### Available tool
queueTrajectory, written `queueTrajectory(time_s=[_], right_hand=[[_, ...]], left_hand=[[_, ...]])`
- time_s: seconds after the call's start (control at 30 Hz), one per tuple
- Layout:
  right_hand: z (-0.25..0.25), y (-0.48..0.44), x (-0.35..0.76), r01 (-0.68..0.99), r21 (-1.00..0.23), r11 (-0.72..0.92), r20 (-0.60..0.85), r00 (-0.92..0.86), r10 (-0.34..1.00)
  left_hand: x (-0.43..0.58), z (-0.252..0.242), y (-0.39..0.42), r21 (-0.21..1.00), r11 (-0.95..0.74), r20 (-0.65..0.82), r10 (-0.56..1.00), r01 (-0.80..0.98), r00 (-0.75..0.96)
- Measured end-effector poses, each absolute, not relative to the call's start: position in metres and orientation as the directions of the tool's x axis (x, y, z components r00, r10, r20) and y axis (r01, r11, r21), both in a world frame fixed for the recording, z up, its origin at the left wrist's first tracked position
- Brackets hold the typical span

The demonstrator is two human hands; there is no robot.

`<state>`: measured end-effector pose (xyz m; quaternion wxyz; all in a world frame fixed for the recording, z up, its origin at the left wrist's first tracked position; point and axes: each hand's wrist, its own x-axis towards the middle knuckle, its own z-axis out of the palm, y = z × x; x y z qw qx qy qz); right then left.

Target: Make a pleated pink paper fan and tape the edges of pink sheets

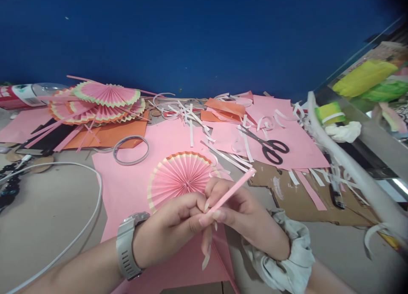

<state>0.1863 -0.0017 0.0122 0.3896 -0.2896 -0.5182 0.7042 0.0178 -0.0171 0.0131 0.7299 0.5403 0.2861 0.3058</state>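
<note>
Between the fingertips of both hands is a narrow pink paper strip, slanting up to the right. My left hand, with a grey watch at the wrist, pinches its lower part. My right hand, a pale scrunchie round the wrist, grips it close beside the left fingers. Just beyond the hands lies a round pleated paper fan, pink with a cream and orange rim, partly hidden by them. It rests on a pink paper sheet.
Black-handled scissors lie on pink paper at the right, near white paper scraps. A tape roll is left of the fan. Finished-looking pleated fans are stacked back left by a bottle. A white cable loops at left.
</note>
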Motion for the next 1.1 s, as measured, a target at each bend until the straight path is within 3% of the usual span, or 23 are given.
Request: queueTrajectory(time_s=[0.4, 0.6, 0.8, 0.93, 1.1], right_hand=[[0.026, 0.001, 0.194, -0.037, -0.997, -0.068, -0.044, -0.445, 0.894], [0.024, 0.007, 0.204, -0.145, -0.988, -0.045, 0.034, -0.498, 0.867], [0.024, 0.011, 0.212, -0.251, -0.967, -0.031, 0.051, -0.313, 0.948], [0.024, 0.007, 0.204, -0.217, -0.970, -0.105, 0.013, -0.482, 0.876], [0.021, 0.005, 0.198, -0.145, -0.989, -0.041, 0.048, -0.560, 0.827]], left_hand=[[0.015, 0.014, -0.015, 0.942, 0.283, -0.085, 0.718, -0.179, 0.691], [0.012, 0.015, -0.016, 0.908, 0.341, -0.066, 0.688, -0.242, 0.723], [0.014, 0.015, -0.017, 0.922, 0.319, -0.080, 0.712, -0.219, 0.698], [0.016, 0.015, -0.018, 0.938, 0.295, -0.089, 0.714, -0.184, 0.695], [0.016, 0.014, -0.018, 0.961, 0.242, -0.088, 0.721, -0.131, 0.688]])
